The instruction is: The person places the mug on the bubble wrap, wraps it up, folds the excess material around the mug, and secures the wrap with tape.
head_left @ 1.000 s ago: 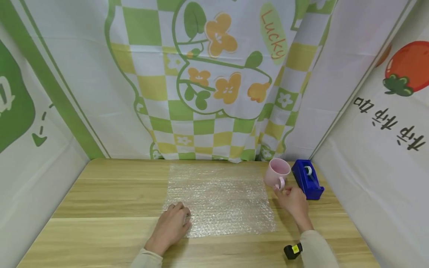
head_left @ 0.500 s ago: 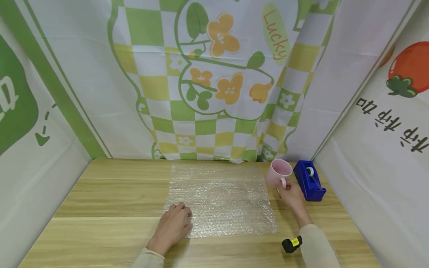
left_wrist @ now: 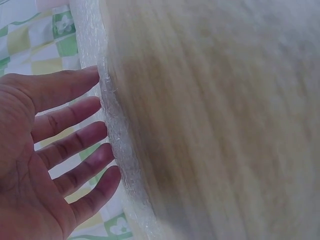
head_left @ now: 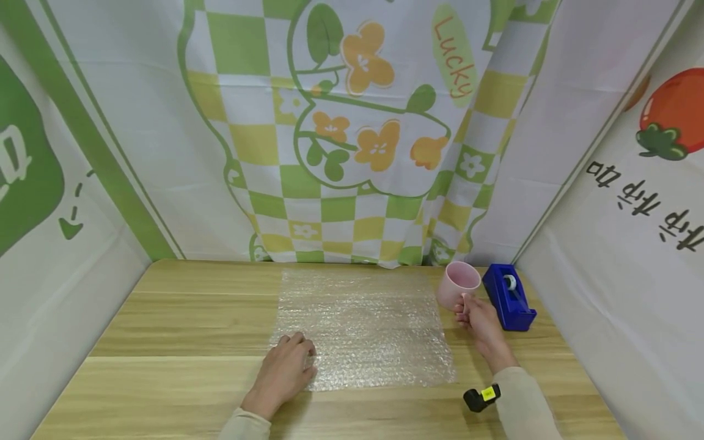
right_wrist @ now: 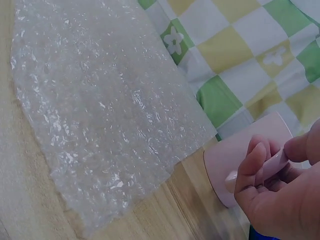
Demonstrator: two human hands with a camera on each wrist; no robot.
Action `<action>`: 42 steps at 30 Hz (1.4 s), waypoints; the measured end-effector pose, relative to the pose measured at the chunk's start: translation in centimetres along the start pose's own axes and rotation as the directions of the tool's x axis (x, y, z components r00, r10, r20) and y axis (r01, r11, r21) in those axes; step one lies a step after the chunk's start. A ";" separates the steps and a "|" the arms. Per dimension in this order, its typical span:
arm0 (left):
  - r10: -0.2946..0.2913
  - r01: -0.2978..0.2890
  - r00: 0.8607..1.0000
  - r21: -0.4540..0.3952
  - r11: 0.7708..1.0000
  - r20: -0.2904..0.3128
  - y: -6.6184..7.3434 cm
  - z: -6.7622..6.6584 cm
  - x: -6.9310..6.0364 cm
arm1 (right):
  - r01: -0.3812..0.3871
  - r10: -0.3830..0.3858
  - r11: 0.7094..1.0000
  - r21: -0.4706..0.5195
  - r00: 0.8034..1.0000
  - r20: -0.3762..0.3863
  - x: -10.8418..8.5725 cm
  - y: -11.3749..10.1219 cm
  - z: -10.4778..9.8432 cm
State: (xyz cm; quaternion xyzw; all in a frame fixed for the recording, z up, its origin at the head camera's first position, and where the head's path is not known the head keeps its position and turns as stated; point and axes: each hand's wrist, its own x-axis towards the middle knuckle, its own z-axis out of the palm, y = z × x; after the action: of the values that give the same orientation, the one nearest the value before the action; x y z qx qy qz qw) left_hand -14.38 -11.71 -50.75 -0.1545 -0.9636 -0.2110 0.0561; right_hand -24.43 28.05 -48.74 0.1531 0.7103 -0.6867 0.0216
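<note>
A pink mug [head_left: 452, 289] stands upright at the table's back right, beside the right edge of a flat sheet of bubble wrap [head_left: 368, 330]. My right hand [head_left: 484, 327] grips the mug's handle; in the right wrist view fingers [right_wrist: 250, 167] curl through the handle and the thumb lies on it. My left hand [head_left: 285, 371] rests at the bubble wrap's front left corner. In the left wrist view its fingers [left_wrist: 90, 130] are spread and slightly bent, their tips touching the sheet and pinching nothing.
A blue tape dispenser [head_left: 508, 299] with a roll of tape stands right of the mug. The black wrist camera [head_left: 477, 399] sits by my right sleeve. A checked curtain [head_left: 352, 214] hangs along the table's back edge. Wooden tabletop [head_left: 181, 330] extends to the left.
My right fingers have gone from touching the mug's handle to curling through it. The mug stays in its place. My left hand stays on the bubble wrap; the head view shifted slightly.
</note>
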 end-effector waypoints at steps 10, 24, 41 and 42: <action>-0.010 0.010 1.000 -0.009 1.000 0.001 -0.1 0.2 0.0 | 0.015 -0.013 0.999 0.051 0.999 -0.041 -0.2 0.3 -0.2; -0.013 0.013 1.000 -0.002 1.000 0.001 -0.1 0.0 -0.1 | 0.086 -0.084 0.995 0.047 0.995 -0.046 -1.7 -1.3 0.2; -0.033 0.033 0.999 -0.025 0.999 0.012 -0.2 0.1 0.1 | 0.117 -0.119 0.991 0.059 0.993 0.029 -3.8 -1.4 3.4; -0.035 0.035 0.999 -0.026 0.999 0.014 -0.2 0.2 0.1 | 0.114 -0.116 0.992 0.060 0.993 0.029 -3.9 -1.3 3.6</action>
State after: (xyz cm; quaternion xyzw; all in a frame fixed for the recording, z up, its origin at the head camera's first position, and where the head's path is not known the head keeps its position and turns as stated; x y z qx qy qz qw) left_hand -14.54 -11.80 -50.98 -0.1398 -0.9636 -0.2236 0.0437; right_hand -21.65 23.73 -46.73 0.1015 0.6971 -0.7097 -0.0110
